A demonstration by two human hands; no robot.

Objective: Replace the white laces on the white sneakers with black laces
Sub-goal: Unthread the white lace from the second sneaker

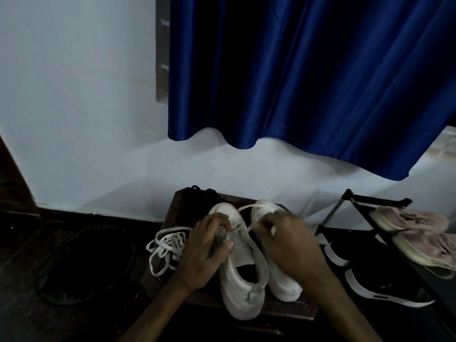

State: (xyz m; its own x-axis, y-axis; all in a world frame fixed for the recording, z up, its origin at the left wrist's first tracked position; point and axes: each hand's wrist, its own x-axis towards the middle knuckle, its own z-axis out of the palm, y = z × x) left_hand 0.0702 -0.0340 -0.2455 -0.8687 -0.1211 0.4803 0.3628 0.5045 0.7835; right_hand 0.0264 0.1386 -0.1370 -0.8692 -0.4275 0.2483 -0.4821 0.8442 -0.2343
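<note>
Two white sneakers sit side by side on the dark desk (172, 218). The left hand (207, 250) grips the left sneaker (243, 280), fingers curled over its tongue. The right hand (288, 243), above the right sneaker (283, 285), has its fingers pinched on the white lace (246, 207). A loose white lace (165, 248) lies heaped just left, and black laces (204, 192) lie at the desk's far edge. Any branding is too dim to read.

Blue curtain (308, 70), pink shoes (414, 224), black rack (380, 201)

Nothing here can be read: no lettering, brand name or number shows, not even on the white low-top sneakers (244, 297); the room is dim and blurred.
</note>
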